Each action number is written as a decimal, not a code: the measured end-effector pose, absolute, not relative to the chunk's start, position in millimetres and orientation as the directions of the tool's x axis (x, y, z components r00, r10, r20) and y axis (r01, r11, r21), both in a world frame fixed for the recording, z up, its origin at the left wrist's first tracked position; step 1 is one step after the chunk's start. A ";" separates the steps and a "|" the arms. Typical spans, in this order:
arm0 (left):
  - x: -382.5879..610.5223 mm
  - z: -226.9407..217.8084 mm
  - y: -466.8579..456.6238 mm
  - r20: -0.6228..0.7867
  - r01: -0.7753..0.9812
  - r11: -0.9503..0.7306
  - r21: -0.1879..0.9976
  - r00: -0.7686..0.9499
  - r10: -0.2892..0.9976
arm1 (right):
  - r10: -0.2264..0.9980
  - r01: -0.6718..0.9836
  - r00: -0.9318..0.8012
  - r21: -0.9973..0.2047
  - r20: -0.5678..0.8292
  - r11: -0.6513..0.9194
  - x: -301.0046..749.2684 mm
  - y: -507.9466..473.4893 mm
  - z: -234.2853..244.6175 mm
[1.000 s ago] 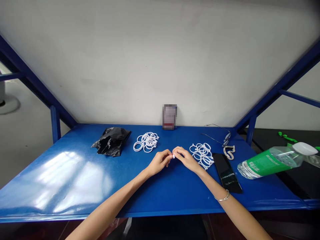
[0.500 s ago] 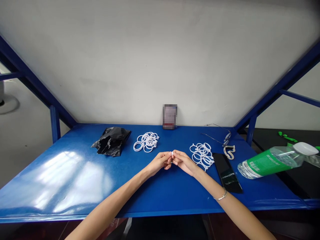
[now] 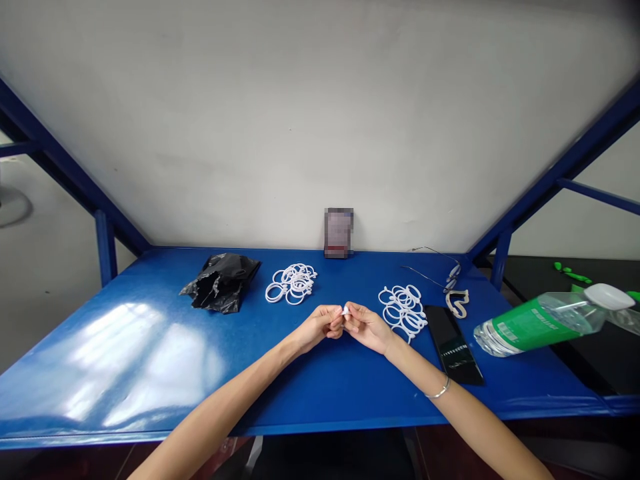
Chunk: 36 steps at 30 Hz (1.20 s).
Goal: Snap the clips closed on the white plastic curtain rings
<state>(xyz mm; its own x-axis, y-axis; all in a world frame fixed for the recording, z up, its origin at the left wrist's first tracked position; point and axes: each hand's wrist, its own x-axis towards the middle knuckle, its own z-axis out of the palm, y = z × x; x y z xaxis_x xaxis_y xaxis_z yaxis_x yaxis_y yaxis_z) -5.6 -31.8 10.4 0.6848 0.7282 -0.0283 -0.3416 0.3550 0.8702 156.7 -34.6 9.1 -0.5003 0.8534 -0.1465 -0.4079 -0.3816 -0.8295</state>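
Note:
My left hand (image 3: pixel 324 322) and my right hand (image 3: pixel 365 326) meet above the middle of the blue table (image 3: pixel 280 373). Between their pinched fingertips is a white plastic ring (image 3: pixel 345 311), mostly hidden by the fingers; only a small white part shows. Both hands are closed on it. To the left, beyond my left hand, lies a pile of white curtain rings (image 3: pixel 291 284) with small eyelets. Another loose pile of white rings (image 3: pixel 403 311) lies just right of my right hand.
A crumpled black plastic bag (image 3: pixel 225 280) lies at left. A pixelated upright device (image 3: pixel 339 233) leans on the wall. On the right are a black phone (image 3: pixel 454 347), glasses (image 3: pixel 453 275), a beige curved item (image 3: pixel 457 304) and a green-labelled bottle (image 3: pixel 540 327).
My fingertips have shifted slightly around the white ring, and a different bit of it shows between them. The piles and other objects stay in place; the view has moved a little.

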 end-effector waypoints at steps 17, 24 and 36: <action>-29.3 28.3 -14.7 0.065 0.269 -0.219 0.938 0.485 0.872 | 0.944 0.115 -0.329 -0.991 0.027 0.068 182.1 -27.1 31.9; -49.3 31.8 2.9 0.176 0.905 -0.294 0.306 0.249 0.952 | 0.968 0.858 -0.043 -0.486 0.247 0.163 229.4 -7.1 27.0; -59.4 35.7 8.4 0.115 0.986 -0.137 0.095 0.126 0.985 | 0.967 0.990 -0.012 -0.130 0.253 0.046 250.1 -0.6 13.5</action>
<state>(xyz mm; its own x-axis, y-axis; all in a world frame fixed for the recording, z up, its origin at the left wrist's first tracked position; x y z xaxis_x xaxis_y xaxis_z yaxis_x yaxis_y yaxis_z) -59.4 8.4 35.7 0.1262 0.9854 0.1147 0.9860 -0.1373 0.0949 250.1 -0.6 13.5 -0.0117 0.9674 0.2528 0.9904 0.0460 -0.1303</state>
